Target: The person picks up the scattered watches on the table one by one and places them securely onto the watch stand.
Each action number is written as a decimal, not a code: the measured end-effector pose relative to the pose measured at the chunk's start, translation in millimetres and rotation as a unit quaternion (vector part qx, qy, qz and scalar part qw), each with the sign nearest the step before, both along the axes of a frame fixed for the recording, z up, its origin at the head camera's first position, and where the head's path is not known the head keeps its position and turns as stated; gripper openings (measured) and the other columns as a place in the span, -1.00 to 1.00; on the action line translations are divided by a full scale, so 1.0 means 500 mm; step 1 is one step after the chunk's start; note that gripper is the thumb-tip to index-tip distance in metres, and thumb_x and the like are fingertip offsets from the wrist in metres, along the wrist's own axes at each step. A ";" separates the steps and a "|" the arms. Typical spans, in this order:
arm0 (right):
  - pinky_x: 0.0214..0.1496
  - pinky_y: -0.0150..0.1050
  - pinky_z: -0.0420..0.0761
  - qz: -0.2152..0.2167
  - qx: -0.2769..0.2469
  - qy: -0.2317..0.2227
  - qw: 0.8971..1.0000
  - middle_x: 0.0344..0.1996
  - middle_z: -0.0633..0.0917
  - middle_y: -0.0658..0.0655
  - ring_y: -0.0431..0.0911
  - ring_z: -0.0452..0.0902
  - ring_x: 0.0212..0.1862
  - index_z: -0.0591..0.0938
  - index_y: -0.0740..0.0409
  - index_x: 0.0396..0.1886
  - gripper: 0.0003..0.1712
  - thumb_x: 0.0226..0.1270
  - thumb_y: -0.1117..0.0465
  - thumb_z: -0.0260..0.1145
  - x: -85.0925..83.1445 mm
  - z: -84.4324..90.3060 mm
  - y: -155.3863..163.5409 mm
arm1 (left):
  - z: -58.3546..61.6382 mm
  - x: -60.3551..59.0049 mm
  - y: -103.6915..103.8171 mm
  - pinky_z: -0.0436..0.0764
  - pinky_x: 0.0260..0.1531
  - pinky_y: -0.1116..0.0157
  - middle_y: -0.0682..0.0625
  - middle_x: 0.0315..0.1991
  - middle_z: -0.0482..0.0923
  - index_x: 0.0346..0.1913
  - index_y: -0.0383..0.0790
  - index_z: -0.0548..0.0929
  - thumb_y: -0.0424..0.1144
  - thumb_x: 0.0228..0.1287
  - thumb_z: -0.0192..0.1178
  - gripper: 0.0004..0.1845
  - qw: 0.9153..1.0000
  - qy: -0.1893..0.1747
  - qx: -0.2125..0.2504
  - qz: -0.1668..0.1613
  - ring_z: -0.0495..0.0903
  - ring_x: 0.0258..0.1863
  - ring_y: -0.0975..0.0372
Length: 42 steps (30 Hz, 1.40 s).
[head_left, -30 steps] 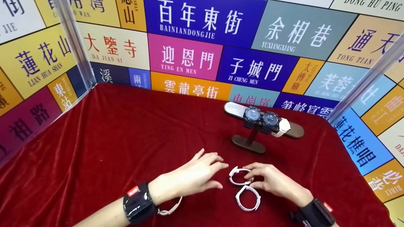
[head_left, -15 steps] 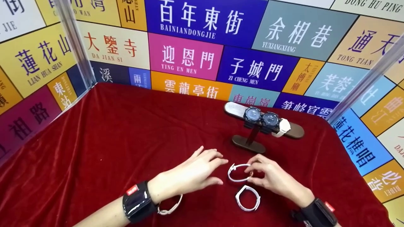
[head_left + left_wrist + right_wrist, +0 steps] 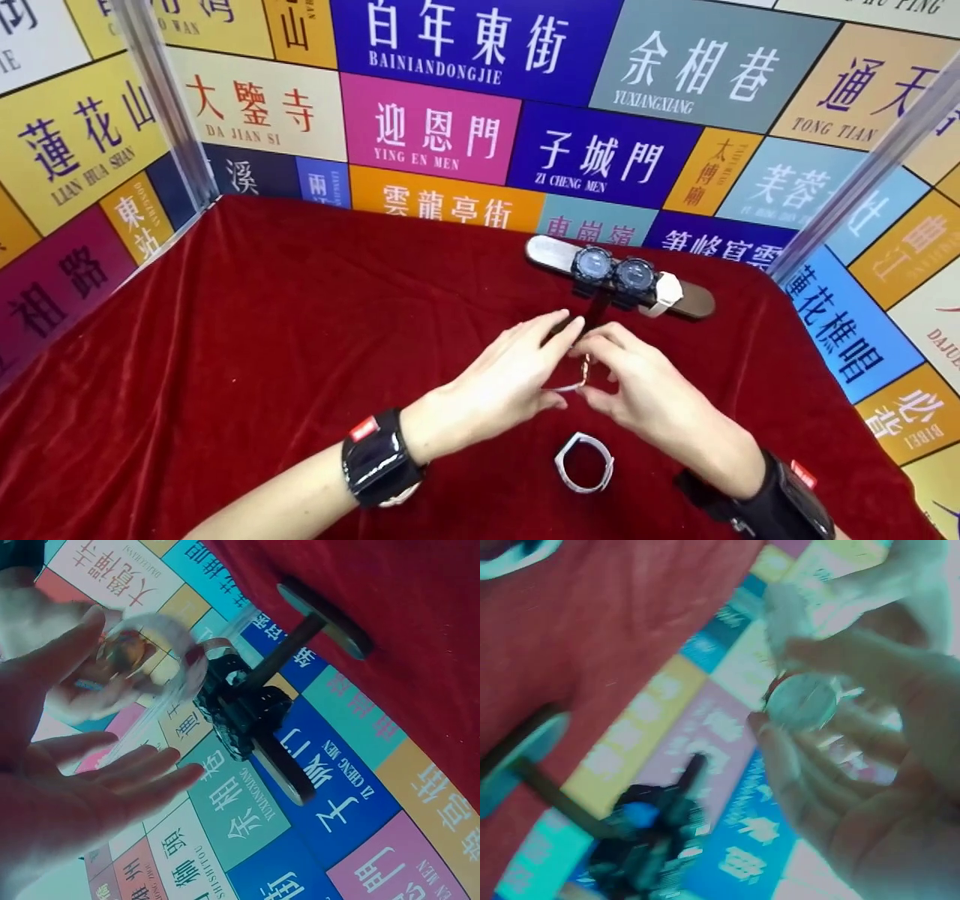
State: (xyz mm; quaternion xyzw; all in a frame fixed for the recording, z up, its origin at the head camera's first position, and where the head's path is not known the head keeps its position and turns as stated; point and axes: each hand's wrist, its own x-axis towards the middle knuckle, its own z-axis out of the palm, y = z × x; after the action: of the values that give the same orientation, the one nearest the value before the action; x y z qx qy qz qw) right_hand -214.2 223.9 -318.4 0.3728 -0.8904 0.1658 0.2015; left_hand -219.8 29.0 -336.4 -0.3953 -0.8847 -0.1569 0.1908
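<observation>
**Layout on the cloth-covered table**

At centre, above the tablecloth (image 3: 247,337): left hand (image 3: 499,379) and right hand (image 3: 645,401) meeting, a wristwatch (image 3: 581,373) between their fingertips. Just before them, flat on the cloth, a second wristwatch (image 3: 584,463). Behind the hands, toward the back right, a T-bar watch stand (image 3: 690,302), with three watches (image 3: 616,276) side by step on its bar. Around the table on the left, back and right, sign-covered walls (image 3: 442,127).

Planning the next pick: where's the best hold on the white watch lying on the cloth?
Probably from above, pinching the far arc of the strap of the white watch. It lies flat as a closed loop on the red cloth, clear of both hands, with the open middle leaving room for a finger.
</observation>
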 end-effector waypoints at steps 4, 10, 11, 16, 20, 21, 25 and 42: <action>-0.39 -0.46 0.53 -0.037 -0.010 0.017 0.999 -0.31 0.57 0.04 -0.24 0.48 -0.33 0.59 0.19 -0.18 -0.50 -0.26 0.41 0.51 0.028 0.028 -0.023 | -0.003 0.002 -0.001 0.48 0.14 0.25 -0.11 0.21 0.35 0.35 -0.24 0.21 -0.03 0.05 0.32 -0.17 1.000 0.009 0.027 -0.002 0.40 0.17 0.15; -0.28 -0.45 0.55 -0.055 -0.030 0.062 0.996 -0.29 0.60 0.04 -0.24 0.51 -0.28 0.57 0.21 -0.10 -0.44 -0.24 0.40 0.51 0.059 0.048 -0.041 | -0.010 0.001 -0.009 0.51 0.07 0.35 0.01 0.07 0.51 0.29 -0.21 0.31 -0.13 0.10 0.29 -0.31 0.995 -0.001 0.097 -0.031 0.50 0.05 0.23; -0.25 -0.44 0.57 -0.057 -0.032 0.070 0.995 -0.27 0.61 0.05 -0.23 0.52 -0.26 0.56 0.22 -0.08 -0.42 -0.24 0.40 0.51 0.063 0.049 -0.043 | -0.011 0.001 -0.010 0.50 0.08 0.37 0.02 0.06 0.52 0.28 -0.20 0.33 -0.14 0.10 0.29 -0.33 0.993 -0.004 0.110 -0.040 0.50 0.04 0.24; -0.10 -0.39 0.56 -0.061 -0.030 0.104 0.992 -0.23 0.63 0.07 -0.19 0.55 -0.17 0.54 0.25 -0.07 -0.39 -0.26 0.37 0.53 0.079 0.053 -0.050 | -0.013 0.001 -0.017 0.50 0.01 0.47 0.00 0.06 0.52 0.26 -0.20 0.37 -0.15 0.08 0.30 -0.35 0.986 -0.003 0.148 -0.076 0.51 -0.05 0.28; -0.07 -0.38 0.55 -0.060 -0.034 0.123 0.990 -0.22 0.64 0.08 -0.17 0.54 -0.15 0.55 0.26 -0.09 -0.41 -0.25 0.36 0.52 0.086 0.055 -0.053 | -0.009 0.002 -0.020 0.49 0.00 0.53 0.01 0.08 0.50 0.26 -0.19 0.36 -0.17 0.08 0.31 -0.35 0.981 0.003 0.170 -0.095 0.48 -0.01 0.30; -0.07 -0.38 0.55 -0.059 -0.035 0.127 0.990 -0.22 0.64 0.08 -0.17 0.54 -0.15 0.56 0.26 -0.09 -0.42 -0.25 0.37 0.51 0.088 0.055 -0.054 | -0.008 0.003 -0.021 0.49 -0.01 0.54 0.01 0.08 0.50 0.25 -0.19 0.37 -0.18 0.08 0.31 -0.36 0.979 0.002 0.177 -0.101 0.48 0.00 0.31; -0.08 -0.36 0.57 -0.056 -0.031 0.135 0.989 -0.20 0.64 0.08 -0.16 0.54 -0.13 0.56 0.24 -0.06 -0.40 -0.23 0.35 0.51 0.096 0.054 -0.057 | -0.010 0.004 -0.023 0.47 -0.06 0.60 0.00 0.07 0.51 0.22 -0.22 0.40 -0.19 0.09 0.29 -0.40 0.971 -0.004 0.204 -0.123 0.49 -0.02 0.32; -0.12 -0.36 0.60 -0.066 -0.017 0.093 0.993 -0.19 0.65 0.05 -0.20 0.55 -0.15 0.56 0.18 0.00 -0.41 -0.14 0.28 0.51 0.060 -0.008 -0.050 | -0.055 -0.031 0.001 0.52 -0.06 0.53 0.01 -0.11 0.59 0.03 -0.20 0.51 -0.22 -0.01 0.37 -0.52 0.966 -0.129 0.208 -0.078 0.55 -0.12 0.32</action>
State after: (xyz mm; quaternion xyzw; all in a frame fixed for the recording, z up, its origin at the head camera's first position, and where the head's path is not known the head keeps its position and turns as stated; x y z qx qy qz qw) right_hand -184.5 199.0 -322.4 0.3234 -0.8878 0.1317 0.2999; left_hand -235.2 29.8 -364.0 -0.3913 -0.8162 -0.4014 0.1400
